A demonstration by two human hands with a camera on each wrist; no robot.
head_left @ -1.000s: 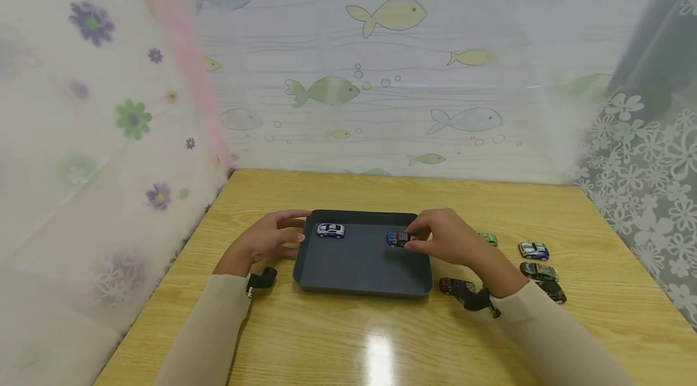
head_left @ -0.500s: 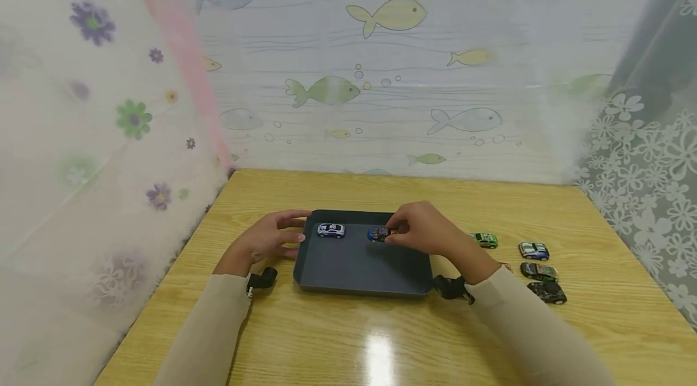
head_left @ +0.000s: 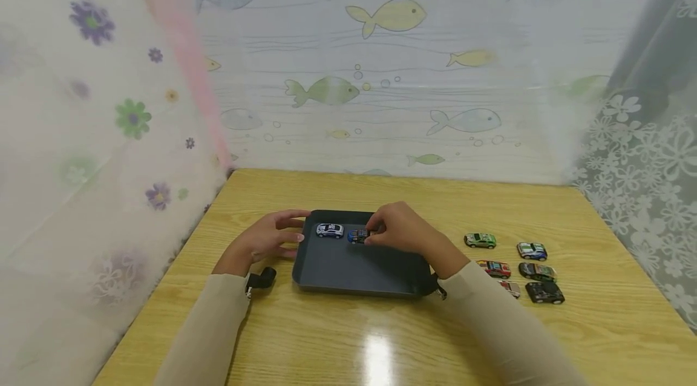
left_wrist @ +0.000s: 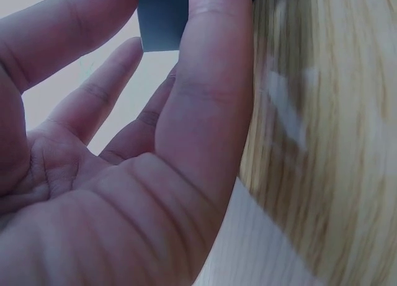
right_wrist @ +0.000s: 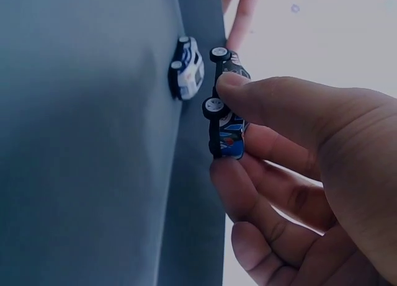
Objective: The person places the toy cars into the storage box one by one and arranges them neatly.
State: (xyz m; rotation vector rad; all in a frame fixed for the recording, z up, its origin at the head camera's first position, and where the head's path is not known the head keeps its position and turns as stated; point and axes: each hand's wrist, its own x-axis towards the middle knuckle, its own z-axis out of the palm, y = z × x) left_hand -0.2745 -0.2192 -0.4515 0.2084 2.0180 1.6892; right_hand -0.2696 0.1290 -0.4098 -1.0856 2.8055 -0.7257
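Note:
A dark grey tray (head_left: 354, 268) lies on the table, with a white and black toy car (head_left: 330, 230) in its far left corner. Just right of that car, my right hand (head_left: 405, 232) pinches a black and blue toy car (head_left: 358, 236) between thumb and fingers. The right wrist view shows the held toy car (right_wrist: 228, 103) above the tray floor, its wheels facing the tray. My left hand (head_left: 270, 238) rests with spread, relaxed fingers against the tray's left side. In the left wrist view, a corner of the tray (left_wrist: 162, 22) shows between the fingers.
Right of the tray stand several toy cars: a green one (head_left: 480, 241), a white and blue one (head_left: 532, 251), a red one (head_left: 494, 269), a black one (head_left: 546, 293) and others. My right sleeve partly covers a lower one (head_left: 510, 289). A patterned curtain hangs behind the table.
My right hand has carried the black and blue toy car leftward across the tray, close to the white one. More cars on the right are uncovered. The left hand has stayed still.

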